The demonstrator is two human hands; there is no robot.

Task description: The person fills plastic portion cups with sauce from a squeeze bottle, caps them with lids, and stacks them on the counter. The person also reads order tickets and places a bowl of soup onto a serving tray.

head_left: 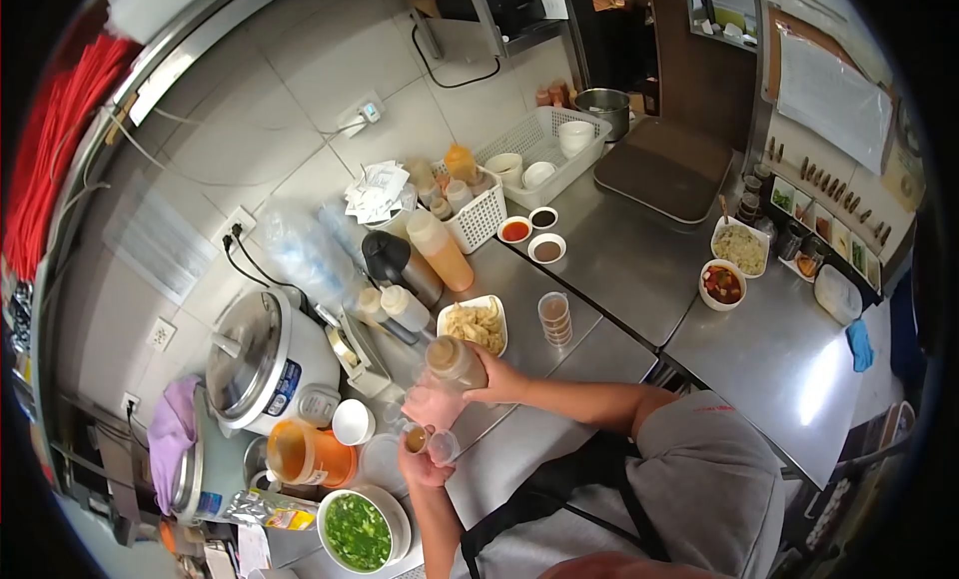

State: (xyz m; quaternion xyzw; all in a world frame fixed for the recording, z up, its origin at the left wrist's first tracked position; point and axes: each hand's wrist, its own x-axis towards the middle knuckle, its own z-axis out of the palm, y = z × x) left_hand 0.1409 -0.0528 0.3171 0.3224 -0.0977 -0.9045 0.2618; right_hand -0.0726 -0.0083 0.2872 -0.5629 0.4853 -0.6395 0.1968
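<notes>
My right hand (496, 376) is wrapped round a clear squeeze bottle (452, 357) with brownish contents, tilted over my other hand. A pinkish patch just below the bottle is too blurred to make out. My left hand (425, 469) grips a small clear sauce cup (416, 439) with brown liquid in it; a round clear lid (443, 447) stands open beside it. Close to the bottle, a white dish (477, 322) holds pale yellow fried pieces. Past that dish is a stack of small clear cups (554, 319).
A bowl of chopped greens (358, 531), an orange tub (310, 452) and a large rice cooker (262, 359) stand to the left. More squeeze bottles (440, 249) line the wall. Three sauce bowls (547, 248) sit farther back, near a brown tray (667, 167). A red soup bowl (721, 284) is at right.
</notes>
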